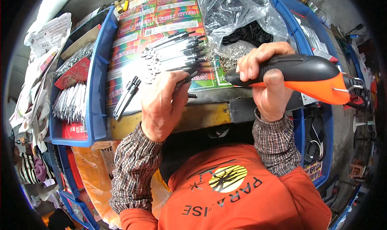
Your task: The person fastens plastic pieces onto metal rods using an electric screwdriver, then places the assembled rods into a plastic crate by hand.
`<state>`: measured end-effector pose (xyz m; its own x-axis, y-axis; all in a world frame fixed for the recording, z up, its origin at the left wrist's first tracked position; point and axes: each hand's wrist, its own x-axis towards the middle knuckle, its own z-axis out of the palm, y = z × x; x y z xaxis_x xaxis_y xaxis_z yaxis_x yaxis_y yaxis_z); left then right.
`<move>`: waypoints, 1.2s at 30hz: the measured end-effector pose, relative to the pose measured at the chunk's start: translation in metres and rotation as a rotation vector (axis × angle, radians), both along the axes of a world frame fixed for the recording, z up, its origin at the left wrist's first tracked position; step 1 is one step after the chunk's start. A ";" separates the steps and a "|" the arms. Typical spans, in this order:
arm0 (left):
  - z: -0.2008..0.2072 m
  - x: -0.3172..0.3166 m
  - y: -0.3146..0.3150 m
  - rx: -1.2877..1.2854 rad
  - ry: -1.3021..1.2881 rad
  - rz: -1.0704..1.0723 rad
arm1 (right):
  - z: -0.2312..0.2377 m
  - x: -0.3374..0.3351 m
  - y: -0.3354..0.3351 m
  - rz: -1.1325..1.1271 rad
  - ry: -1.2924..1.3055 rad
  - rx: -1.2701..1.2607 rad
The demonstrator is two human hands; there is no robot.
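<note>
My right hand [268,79] is wrapped round a black and orange electric screwdriver [310,72], its tip pointing left toward my other hand. With fingers closed, my left hand [161,103] grips a small black stick-like part [186,80]; how many pieces it holds is partly hidden. Just beyond it lies a pile of white, pen-like rods with black ends [177,52]. A few black sticks [127,97] lie left of my left hand. Loose small metal screws [229,64] are heaped near the driver's tip.
A clear plastic bag [238,10] with black parts [248,34] stands at the back right. Blue bins [107,68] flank the bench on the left and right, the left one holding white rods [70,103]. A printed colourful sheet [133,36] covers the bench. The driver's cord [358,95] trails right.
</note>
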<state>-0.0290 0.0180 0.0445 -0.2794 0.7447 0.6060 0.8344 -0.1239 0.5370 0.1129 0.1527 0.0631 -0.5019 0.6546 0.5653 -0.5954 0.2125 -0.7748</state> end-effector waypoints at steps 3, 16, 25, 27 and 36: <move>-0.002 0.000 -0.003 -0.011 0.080 0.024 | -0.006 -0.008 0.004 -0.018 0.010 0.022; -0.004 0.005 -0.023 -0.180 -0.486 0.001 | -0.017 -0.019 0.015 -0.041 0.043 0.023; -0.007 0.017 -0.031 -0.184 -1.124 -0.102 | -0.014 -0.015 0.011 0.125 0.191 -0.057; -0.006 0.020 -0.032 -0.257 -1.095 -0.051 | -0.009 -0.011 0.008 0.150 0.190 -0.075; -0.021 0.032 -0.022 -0.093 -0.082 -0.051 | -0.001 0.002 -0.003 0.233 0.159 -0.075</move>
<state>0.0029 -0.0038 0.0230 -0.2855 0.8112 0.5104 0.7812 -0.1115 0.6142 0.1145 0.1494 0.0617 -0.5521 0.5752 0.6035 -0.7369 0.0019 -0.6760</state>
